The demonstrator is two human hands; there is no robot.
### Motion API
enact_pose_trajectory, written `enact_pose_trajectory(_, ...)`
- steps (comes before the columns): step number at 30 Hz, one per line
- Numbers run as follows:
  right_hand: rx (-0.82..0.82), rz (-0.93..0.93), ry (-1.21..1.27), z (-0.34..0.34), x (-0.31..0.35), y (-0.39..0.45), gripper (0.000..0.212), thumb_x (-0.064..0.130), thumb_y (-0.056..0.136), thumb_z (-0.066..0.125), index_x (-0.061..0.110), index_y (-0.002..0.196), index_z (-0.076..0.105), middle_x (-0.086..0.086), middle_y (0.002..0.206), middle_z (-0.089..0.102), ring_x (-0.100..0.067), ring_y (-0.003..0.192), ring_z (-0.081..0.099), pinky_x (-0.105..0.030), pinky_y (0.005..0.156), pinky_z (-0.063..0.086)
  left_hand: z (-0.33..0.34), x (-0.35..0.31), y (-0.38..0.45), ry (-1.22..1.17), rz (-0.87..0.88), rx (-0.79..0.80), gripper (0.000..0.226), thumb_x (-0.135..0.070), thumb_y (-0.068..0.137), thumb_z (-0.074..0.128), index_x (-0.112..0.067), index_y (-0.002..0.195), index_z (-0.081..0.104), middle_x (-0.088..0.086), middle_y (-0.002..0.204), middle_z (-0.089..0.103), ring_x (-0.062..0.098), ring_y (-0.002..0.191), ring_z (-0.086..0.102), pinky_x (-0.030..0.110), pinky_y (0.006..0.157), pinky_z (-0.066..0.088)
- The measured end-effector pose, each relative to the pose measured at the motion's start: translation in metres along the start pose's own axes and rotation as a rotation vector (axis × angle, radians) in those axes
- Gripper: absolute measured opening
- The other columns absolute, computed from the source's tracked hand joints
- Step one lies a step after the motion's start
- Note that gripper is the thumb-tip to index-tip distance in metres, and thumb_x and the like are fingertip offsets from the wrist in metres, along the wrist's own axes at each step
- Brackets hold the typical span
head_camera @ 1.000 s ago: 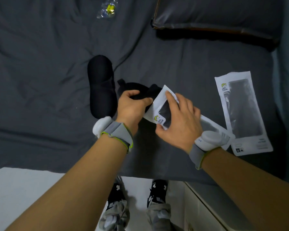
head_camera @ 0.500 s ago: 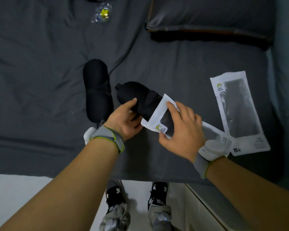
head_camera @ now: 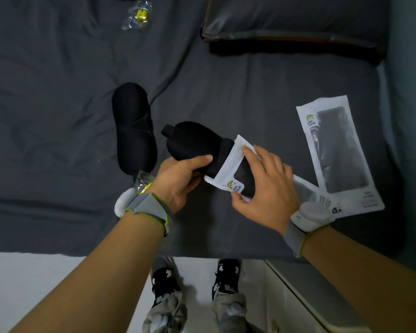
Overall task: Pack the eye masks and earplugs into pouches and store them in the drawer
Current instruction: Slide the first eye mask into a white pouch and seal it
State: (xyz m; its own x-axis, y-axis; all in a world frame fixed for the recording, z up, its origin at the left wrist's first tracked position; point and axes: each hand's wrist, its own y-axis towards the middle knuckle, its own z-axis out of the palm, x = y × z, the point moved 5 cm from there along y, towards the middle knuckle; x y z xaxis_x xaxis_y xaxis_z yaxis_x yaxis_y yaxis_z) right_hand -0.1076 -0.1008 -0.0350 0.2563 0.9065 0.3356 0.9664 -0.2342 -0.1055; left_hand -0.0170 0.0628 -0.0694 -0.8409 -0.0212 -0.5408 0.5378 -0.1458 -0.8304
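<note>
Soft, rounded black eye mask, half inside a flat white pouch over wrinkled grey bedsheet. Left hand closed around the mask's free end, thumb on top. Right hand pinching the pouch, fingers spread flat, wrist angled inward.

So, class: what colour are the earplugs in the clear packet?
Yellow earplugs, clearest in the head view.

One head-worn camera looks steeply down from close above the bed. The pillow marks the frame's far edge.
</note>
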Motion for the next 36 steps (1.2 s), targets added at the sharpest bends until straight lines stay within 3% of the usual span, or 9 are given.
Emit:
enact_pose_trajectory(4, -0.003, -0.018, 0.01, -0.001, 0.006, -0.001, 0.09, 0.051, 0.066, 0.065, 0.021, 0.147, 0.038, -0.004, 0.145, 0.045, -0.027, 0.131, 0.045, -0.05, 0.1, 0.04, -0.003, -0.001, -0.006, 0.019, 0.087, -0.04, 0.026, -0.005, 0.078, 0.079, -0.018, 0.099, 0.07, -0.001, 0.093, 0.076, 0.014, 0.08, 0.071, 0.024, 0.064, 0.054)
enact_pose_trajectory(9, 0.015, -0.014, 0.009, -0.001, 0.012, 0.002, 0.093, 0.055, 0.066, 0.063, 0.021, 0.148, 0.035, -0.003, 0.147, 0.041, -0.026, 0.132, 0.042, -0.046, 0.102, 0.038, -0.005, 0.0, -0.016, -0.045, 0.095, 0.113, 0.038, -0.007, 0.085, 0.073, -0.008, 0.123, 0.066, 0.01, 0.116, 0.075, 0.027, 0.103, 0.072, 0.045, 0.087, 0.059)
enact_pose_trajectory(12, 0.052, -0.032, 0.015, 0.004, 0.012, 0.001, 0.1, 0.062, 0.066, 0.065, 0.021, 0.15, 0.029, -0.004, 0.147, 0.039, -0.026, 0.131, 0.041, -0.048, 0.104, 0.037, -0.005, 0.005, -0.018, -0.06, 0.091, 0.136, 0.03, -0.006, 0.086, 0.071, -0.012, 0.116, 0.07, 0.009, 0.112, 0.076, 0.027, 0.101, 0.073, 0.046, 0.083, 0.06)
enact_pose_trajectory(18, 0.012, -0.038, -0.024, 0.006, 0.011, 0.001, 0.095, 0.06, 0.069, 0.067, 0.021, 0.148, 0.032, -0.005, 0.141, 0.044, -0.026, 0.125, 0.045, -0.047, 0.101, 0.036, -0.006, 0.007, -0.017, 0.021, 0.223, 0.008, 0.026, 0.0, 0.082, 0.075, -0.01, 0.105, 0.072, 0.008, 0.099, 0.078, 0.025, 0.09, 0.076, 0.039, 0.071, 0.061)
enact_pose_trajectory(23, 0.032, -0.096, -0.045, 0.01, 0.017, -0.001, 0.094, 0.061, 0.068, 0.068, 0.02, 0.147, 0.035, -0.005, 0.139, 0.045, -0.027, 0.128, 0.044, -0.046, 0.102, 0.032, -0.01, 0.011, -0.025, 0.164, 0.37, -0.094, 0.031, -0.001, 0.078, 0.079, -0.012, 0.106, 0.074, 0.006, 0.101, 0.078, 0.023, 0.095, 0.075, 0.043, 0.083, 0.061)
enact_pose_trajectory(27, 0.044, -0.075, -0.027, 0.012, 0.019, 0.0, 0.096, 0.057, 0.066, 0.068, 0.021, 0.148, 0.033, -0.004, 0.14, 0.044, -0.026, 0.128, 0.043, -0.045, 0.102, 0.032, -0.002, 0.018, -0.032, 0.118, 0.219, 0.065, 0.024, -0.002, 0.083, 0.073, -0.014, 0.104, 0.073, 0.002, 0.096, 0.08, 0.022, 0.092, 0.076, 0.038, 0.084, 0.061)
enact_pose_trajectory(31, 0.055, -0.115, -0.042, 0.009, 0.014, -0.003, 0.095, 0.053, 0.064, 0.067, 0.018, 0.147, 0.036, -0.003, 0.138, 0.046, -0.026, 0.126, 0.046, -0.044, 0.101, 0.031, -0.01, 0.02, -0.03, 0.099, -0.027, 0.238, 0.042, -0.029, 0.085, 0.07, -0.014, 0.124, 0.066, 0.008, 0.119, 0.074, 0.029, 0.113, 0.069, 0.051, 0.105, 0.048)
enact_pose_trajectory(34, 0.059, -0.101, -0.031, 0.009, 0.01, -0.006, 0.094, 0.054, 0.064, 0.063, 0.018, 0.147, 0.036, -0.003, 0.139, 0.047, -0.027, 0.126, 0.046, -0.045, 0.102, 0.033, -0.023, 0.014, -0.028, 0.11, -0.07, 0.262, 0.048, -0.043, 0.085, 0.065, -0.017, 0.126, 0.065, 0.007, 0.121, 0.073, 0.029, 0.114, 0.068, 0.052, 0.108, 0.043)
enact_pose_trajectory(36, 0.047, -0.083, -0.016, 0.008, 0.01, -0.006, 0.094, 0.055, 0.063, 0.062, 0.018, 0.146, 0.037, -0.003, 0.139, 0.047, -0.027, 0.126, 0.046, -0.046, 0.101, 0.033, -0.032, 0.013, -0.028, 0.122, -0.058, 0.192, 0.046, -0.047, 0.09, 0.062, -0.017, 0.125, 0.063, 0.009, 0.117, 0.074, 0.03, 0.109, 0.071, 0.054, 0.104, 0.046)
